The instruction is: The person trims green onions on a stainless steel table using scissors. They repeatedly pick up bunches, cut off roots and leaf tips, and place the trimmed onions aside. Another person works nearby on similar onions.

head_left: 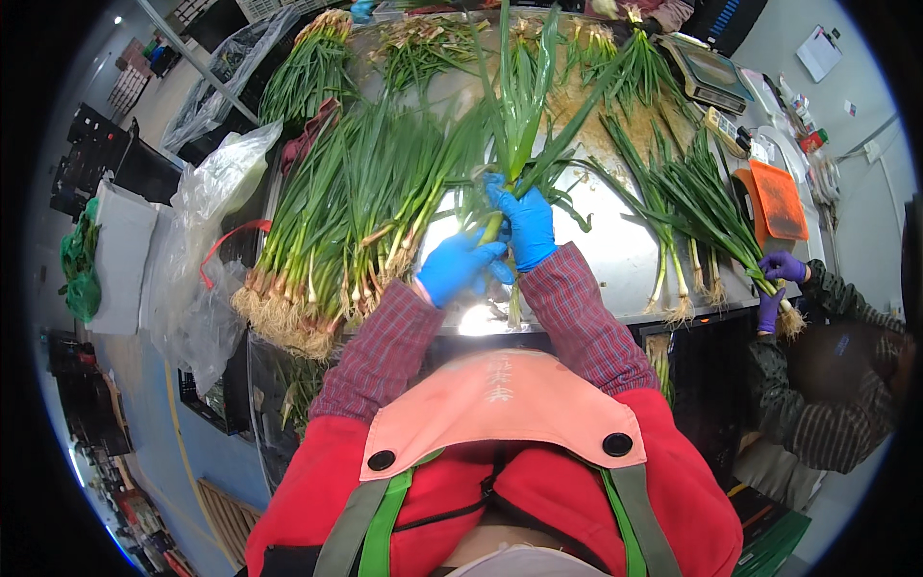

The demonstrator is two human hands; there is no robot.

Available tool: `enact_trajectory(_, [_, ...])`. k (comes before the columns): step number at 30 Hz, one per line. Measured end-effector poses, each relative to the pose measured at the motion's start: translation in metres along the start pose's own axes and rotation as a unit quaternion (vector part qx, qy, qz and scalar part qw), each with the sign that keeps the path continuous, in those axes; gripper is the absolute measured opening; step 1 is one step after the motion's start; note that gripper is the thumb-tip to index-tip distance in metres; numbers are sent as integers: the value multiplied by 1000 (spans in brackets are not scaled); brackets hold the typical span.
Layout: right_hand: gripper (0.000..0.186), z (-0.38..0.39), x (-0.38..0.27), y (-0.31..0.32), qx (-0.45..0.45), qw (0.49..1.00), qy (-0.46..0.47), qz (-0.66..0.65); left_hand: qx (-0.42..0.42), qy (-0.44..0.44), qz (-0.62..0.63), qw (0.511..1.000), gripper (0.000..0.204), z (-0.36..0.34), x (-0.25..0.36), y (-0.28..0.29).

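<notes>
Both my hands wear blue gloves and grip one bunch of green onions point(519, 106) that stands nearly upright over the metal table point(615, 250). My right hand point(524, 223) wraps the stalks higher up, where the leaves begin. My left hand point(458, 267) closes on the white lower ends just below it. The long green leaves fan out above my hands toward the far side of the table.
A big pile of green onions point(336, 231) with roots toward me lies to the left. More bunches point(692, 202) lie to the right, where another person's purple-gloved hands point(777, 281) work. A scale point(711, 72), an orange tray point(777, 200) and plastic bags point(207, 207) surround the table.
</notes>
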State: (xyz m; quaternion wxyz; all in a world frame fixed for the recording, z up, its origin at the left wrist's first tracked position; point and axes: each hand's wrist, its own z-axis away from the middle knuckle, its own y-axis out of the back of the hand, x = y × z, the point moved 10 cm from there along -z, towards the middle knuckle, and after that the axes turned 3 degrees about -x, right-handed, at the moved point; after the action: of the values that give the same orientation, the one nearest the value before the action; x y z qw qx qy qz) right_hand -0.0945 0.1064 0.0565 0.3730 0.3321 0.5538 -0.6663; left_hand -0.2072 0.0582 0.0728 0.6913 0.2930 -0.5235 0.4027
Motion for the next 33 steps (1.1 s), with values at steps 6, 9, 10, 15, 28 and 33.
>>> enact_trajectory(6, [29,4,-19,13,64,997,50,-18,64,77,-26,995,33,5,-16,-14])
enact_trajectory(9, [33,3,-27,18,74,994,60,60,86,24,31,996,35,4,-12,-16])
enact_trajectory(10, [35,2,-31,14,57,992,76,82,93,14,33,995,36,4,-11,-14])
enact_trajectory(15, [52,13,-50,4,77,974,146,155,130,29,-21,991,40,9,-8,-5])
enact_trajectory(28, [33,27,-79,-32,56,681,325,653,206,-105,-115,966,49,7,-17,8])
enact_trajectory(33, [28,-1,-60,3,-11,878,190,440,190,-40,79,978,41,8,-32,15])
